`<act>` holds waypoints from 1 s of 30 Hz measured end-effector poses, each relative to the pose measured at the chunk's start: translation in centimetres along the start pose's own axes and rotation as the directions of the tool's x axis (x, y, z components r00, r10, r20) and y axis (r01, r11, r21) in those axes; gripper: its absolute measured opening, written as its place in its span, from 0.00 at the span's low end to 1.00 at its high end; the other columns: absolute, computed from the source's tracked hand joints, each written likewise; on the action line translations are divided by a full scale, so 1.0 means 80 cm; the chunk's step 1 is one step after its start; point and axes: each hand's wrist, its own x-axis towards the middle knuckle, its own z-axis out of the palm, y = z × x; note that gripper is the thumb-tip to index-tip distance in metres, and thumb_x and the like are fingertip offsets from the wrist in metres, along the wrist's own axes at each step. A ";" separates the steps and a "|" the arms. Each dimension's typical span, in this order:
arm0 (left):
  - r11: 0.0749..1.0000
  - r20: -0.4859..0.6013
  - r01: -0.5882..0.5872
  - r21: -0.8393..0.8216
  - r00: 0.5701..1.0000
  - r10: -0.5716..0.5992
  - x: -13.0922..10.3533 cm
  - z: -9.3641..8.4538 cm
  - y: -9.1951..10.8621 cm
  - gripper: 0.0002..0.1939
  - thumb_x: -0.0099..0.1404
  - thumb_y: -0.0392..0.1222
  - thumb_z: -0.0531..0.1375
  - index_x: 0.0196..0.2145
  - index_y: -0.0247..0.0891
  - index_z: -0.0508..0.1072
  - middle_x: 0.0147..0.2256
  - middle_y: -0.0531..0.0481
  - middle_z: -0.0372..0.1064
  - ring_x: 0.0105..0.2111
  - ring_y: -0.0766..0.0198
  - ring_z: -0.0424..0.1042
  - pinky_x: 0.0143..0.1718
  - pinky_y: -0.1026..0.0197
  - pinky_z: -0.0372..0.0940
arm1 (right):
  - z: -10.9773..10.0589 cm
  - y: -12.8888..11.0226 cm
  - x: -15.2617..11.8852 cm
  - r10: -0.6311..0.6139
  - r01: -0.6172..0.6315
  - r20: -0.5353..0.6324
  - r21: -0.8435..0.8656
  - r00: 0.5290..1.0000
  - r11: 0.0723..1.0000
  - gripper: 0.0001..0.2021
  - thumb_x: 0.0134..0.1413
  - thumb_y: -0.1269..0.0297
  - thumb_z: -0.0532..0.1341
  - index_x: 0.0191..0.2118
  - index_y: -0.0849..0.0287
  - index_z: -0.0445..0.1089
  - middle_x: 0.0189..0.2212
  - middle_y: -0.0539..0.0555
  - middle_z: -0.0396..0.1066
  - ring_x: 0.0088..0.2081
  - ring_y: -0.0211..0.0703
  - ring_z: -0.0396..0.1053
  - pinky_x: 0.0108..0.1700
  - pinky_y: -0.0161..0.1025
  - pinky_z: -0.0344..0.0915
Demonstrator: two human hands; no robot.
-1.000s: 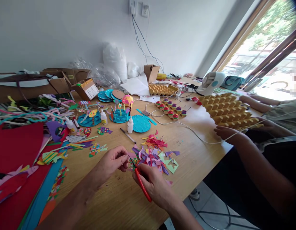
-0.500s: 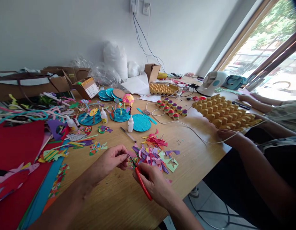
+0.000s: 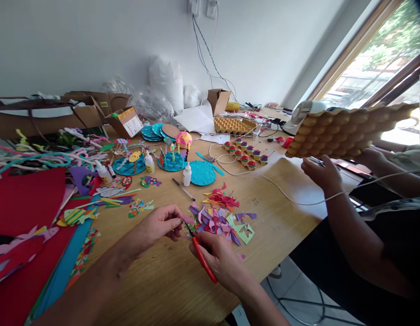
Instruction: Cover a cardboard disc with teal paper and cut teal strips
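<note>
My right hand [image 3: 218, 258] is closed around a pair of red-handled scissors [image 3: 203, 260], whose dark blades point up and left toward my left hand [image 3: 167, 222]. The fingers of my left hand are pinched together by the blade tips; what sits between them is too small to make out. Just beyond both hands lies a heap of purple and pink paper scraps [image 3: 210, 222], with red scraps [image 3: 223, 198] behind it. To its right is a pale green cut-out scrap [image 3: 243, 231]. Left of the heap is a colourful paper fish [image 3: 139, 208].
Glue bottles [image 3: 186, 175], a pen [image 3: 183, 189] and blue discs [image 3: 203, 173] stand or lie farther back. Red paper sheets [image 3: 29, 203] cover the left side. At the right, a co-worker's hand [image 3: 323, 174] holds up an egg tray [image 3: 345, 131]. A white cable [image 3: 264, 179] crosses the table.
The co-worker has lifted and tilted the egg tray, so its underside shows. My hands and the scissors stay almost where they were; the view has shifted slightly.
</note>
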 end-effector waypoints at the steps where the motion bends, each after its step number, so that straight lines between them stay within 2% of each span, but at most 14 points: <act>1: 1.000 0.003 0.003 0.004 1.000 -0.003 0.000 -0.001 0.000 0.08 0.53 0.43 0.57 0.29 0.35 0.69 0.21 0.55 0.64 0.22 0.68 0.64 0.26 0.64 0.60 | 0.000 0.000 0.000 0.001 -0.001 0.004 -0.004 1.000 1.000 0.13 0.54 0.64 0.50 0.20 0.60 0.54 0.17 0.44 0.49 0.21 0.30 0.46 0.20 0.30 0.43; 9: 0.999 0.028 0.006 0.036 1.000 -0.007 0.003 -0.003 -0.003 0.07 0.54 0.42 0.57 0.28 0.35 0.68 0.21 0.55 0.64 0.23 0.67 0.65 0.26 0.62 0.61 | 0.000 0.001 0.000 0.027 -0.027 0.029 -0.009 0.999 1.000 0.14 0.56 0.62 0.49 0.21 0.60 0.55 0.17 0.44 0.50 0.21 0.31 0.46 0.21 0.30 0.43; 17: 0.997 0.066 0.052 0.056 0.996 -0.055 0.005 -0.003 -0.010 0.06 0.53 0.42 0.57 0.27 0.36 0.66 0.21 0.55 0.64 0.23 0.67 0.65 0.27 0.62 0.61 | 0.002 0.008 -0.005 0.068 -0.072 0.068 0.065 0.995 0.995 0.14 0.55 0.62 0.50 0.20 0.59 0.55 0.16 0.45 0.50 0.19 0.31 0.47 0.19 0.30 0.42; 22: 0.994 0.119 0.093 0.060 0.988 -0.099 0.007 -0.003 -0.017 0.07 0.54 0.43 0.57 0.28 0.35 0.67 0.21 0.55 0.65 0.23 0.67 0.65 0.27 0.62 0.61 | 0.002 0.016 -0.011 0.036 -0.038 0.089 0.028 0.995 0.999 0.15 0.57 0.61 0.49 0.21 0.60 0.54 0.16 0.45 0.51 0.19 0.30 0.49 0.20 0.29 0.43; 26: 0.993 0.139 0.108 0.048 0.984 -0.114 0.011 -0.003 -0.020 0.07 0.54 0.43 0.57 0.27 0.36 0.67 0.21 0.55 0.65 0.23 0.67 0.65 0.27 0.62 0.62 | 0.007 0.026 -0.014 0.081 -0.100 0.129 0.145 0.988 0.984 0.15 0.58 0.59 0.48 0.22 0.59 0.55 0.16 0.45 0.54 0.18 0.29 0.51 0.19 0.28 0.46; 30: 0.994 0.120 0.108 0.033 0.987 -0.111 0.012 -0.005 -0.023 0.08 0.52 0.44 0.58 0.25 0.37 0.65 0.21 0.56 0.65 0.22 0.67 0.65 0.27 0.61 0.62 | 0.010 0.033 -0.015 0.159 -0.212 0.184 0.325 0.970 0.922 0.15 0.56 0.55 0.51 0.24 0.59 0.57 0.14 0.44 0.54 0.16 0.30 0.53 0.17 0.27 0.48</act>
